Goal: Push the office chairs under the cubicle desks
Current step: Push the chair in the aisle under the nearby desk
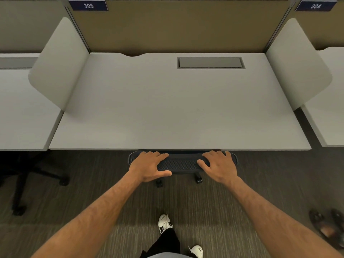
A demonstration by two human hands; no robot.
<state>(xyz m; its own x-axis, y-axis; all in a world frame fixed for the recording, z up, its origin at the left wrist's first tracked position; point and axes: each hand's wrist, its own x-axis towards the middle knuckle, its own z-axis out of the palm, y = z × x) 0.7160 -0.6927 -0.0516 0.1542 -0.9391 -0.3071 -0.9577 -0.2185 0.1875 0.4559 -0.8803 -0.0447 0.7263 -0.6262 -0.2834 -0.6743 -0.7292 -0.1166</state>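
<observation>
A black mesh-backed office chair (181,163) is tucked under the light grey cubicle desk (167,112); only the top of its backrest and two rear casters show below the desk's front edge. My left hand (149,167) grips the left part of the backrest top, fingers wrapped over it. On the right part of the same backrest rests my right hand (218,165), also curled over the top. The chair's seat and most of its base are hidden under the desk.
Another black chair base (28,183) stands under the neighbouring desk at left. Curved grey dividers (55,71) flank the desk, with labels 305 and 304 above. A recessed cable hatch (210,62) sits in the desk. Another person's sandalled feet (327,224) are at right on the carpet.
</observation>
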